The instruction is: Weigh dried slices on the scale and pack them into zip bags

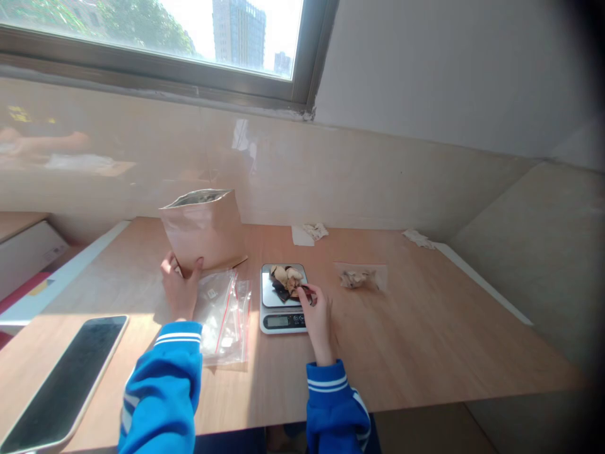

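- Left hand point(179, 289) grasping the paper pouch point(203, 228) low down; it looks light and soft, best held by the sides
- Right hand point(319, 321) pinching a dark piece point(306, 292) beside the pile point(286, 282) on the scale point(278, 321); the pieces look light, brittle, best taken by the edges

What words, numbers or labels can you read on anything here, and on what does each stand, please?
Nothing can be read with certainty.
Digital kitchen scale: the display is too blurred to read.
Clear zip bag: its small white label is too small to read.
White box: its small print is too blurred to read.
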Available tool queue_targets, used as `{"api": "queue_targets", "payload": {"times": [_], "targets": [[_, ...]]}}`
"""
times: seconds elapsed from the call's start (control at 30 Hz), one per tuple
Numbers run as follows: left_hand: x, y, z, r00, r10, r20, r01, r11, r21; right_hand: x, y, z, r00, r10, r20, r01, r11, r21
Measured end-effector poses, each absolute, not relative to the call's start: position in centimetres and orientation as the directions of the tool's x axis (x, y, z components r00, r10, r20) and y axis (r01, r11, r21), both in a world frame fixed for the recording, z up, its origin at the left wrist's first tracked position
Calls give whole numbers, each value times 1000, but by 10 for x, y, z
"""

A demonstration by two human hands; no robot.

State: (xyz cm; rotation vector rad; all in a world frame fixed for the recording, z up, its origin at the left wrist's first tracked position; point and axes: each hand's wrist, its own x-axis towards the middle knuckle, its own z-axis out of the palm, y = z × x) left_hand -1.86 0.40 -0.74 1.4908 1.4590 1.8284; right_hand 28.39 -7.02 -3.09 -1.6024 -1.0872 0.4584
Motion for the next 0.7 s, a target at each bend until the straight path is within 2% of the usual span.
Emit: {"api": "queue_targets", "payload": {"times": [0.07, 0.13, 0.33, 0.4, 0.47, 0.53, 0.57, 0.63, 0.7], "targets": [[-15, 0, -1, -502, 638, 584, 495, -342, 799, 283, -68, -33, 502, 806, 313, 533, -4, -846], [-11, -5, 5, -484, 567, 666, 599, -341, 725, 284, -69, -34, 509, 775, 374, 617, -25, -787], [0, -23, 22, -426, 343, 837, 660, -514, 547, 299, -80, -35, 525, 722, 451, 608, 53, -792], [3, -29, 33, -384, 409, 828, 651, -516, 557, 306, -85, -35, 544, 726, 421, 567, 53, -822], [5, -36, 45, -285, 587, 758, 643, -469, 605, 312, -90, -36, 572, 721, 390, 526, 42, -849], [6, -44, 52, -47, 768, 638, 640, -468, 610, 316, -93, -34, 582, 718, 381, 500, 53, -864], [6, -48, 52, 85, 814, 574, 637, -488, 597, 317, -95, -33, 582, 719, 379, 491, 60, -869], [5, -56, 43, 268, 830, 489, 638, -533, 556, 317, -99, -27, 586, 720, 372, 476, 65, -877], [3, -64, 24, 303, 834, 460, 674, -529, 515, 316, -102, -19, 584, 726, 362, 462, 69, -884]]}}
